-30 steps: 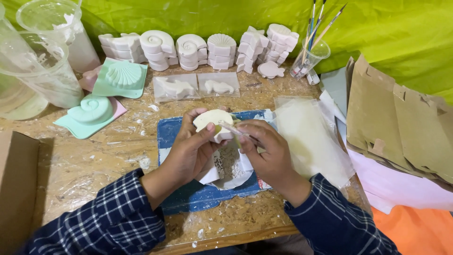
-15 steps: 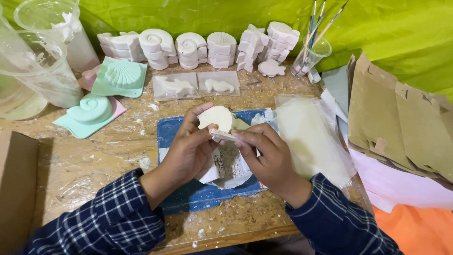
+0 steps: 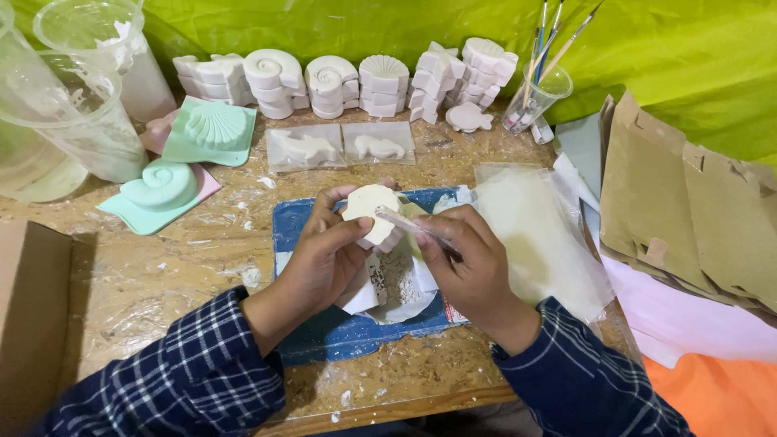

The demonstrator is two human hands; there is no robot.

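1. head view: the left hand [image 3: 328,259] is clamped on a white plaster cast [image 3: 371,214], thumb across its front and fingers behind, holding it above the blue mat [image 3: 299,235].
2. the right hand [image 3: 469,263] is closed on a thin scraping tool [image 3: 409,224], whose pale tip touches the right edge of the plaster cast. the two hands sit close together, nearly touching.
3. under the hands, on the blue mat, lies a crumpled white paper [image 3: 396,283] with a heap of plaster dust on it.
4. the blue mat rests on a chipboard table [image 3: 162,275] speckled with white flecks.
5. just right of the mat is a clear plastic bag [image 3: 538,235]; beyond it, a stack of brown paper bags [image 3: 696,210].
6. behind the mat lie two clear flat moulds [image 3: 340,146] side by side.
7. to the left are two mint green moulds, a scallop mould [image 3: 210,129] and a spiral shell mould [image 3: 158,190].
8. along the back, against the green cloth [image 3: 364,24], stands a row of stacked white shell casts [image 3: 356,81].
9. a clear cup of brushes [image 3: 534,97] stands at the right end of that row.
10. large clear plastic cups [image 3: 73,105] stand at the far left; a cardboard box [image 3: 32,316] is at the near left edge.
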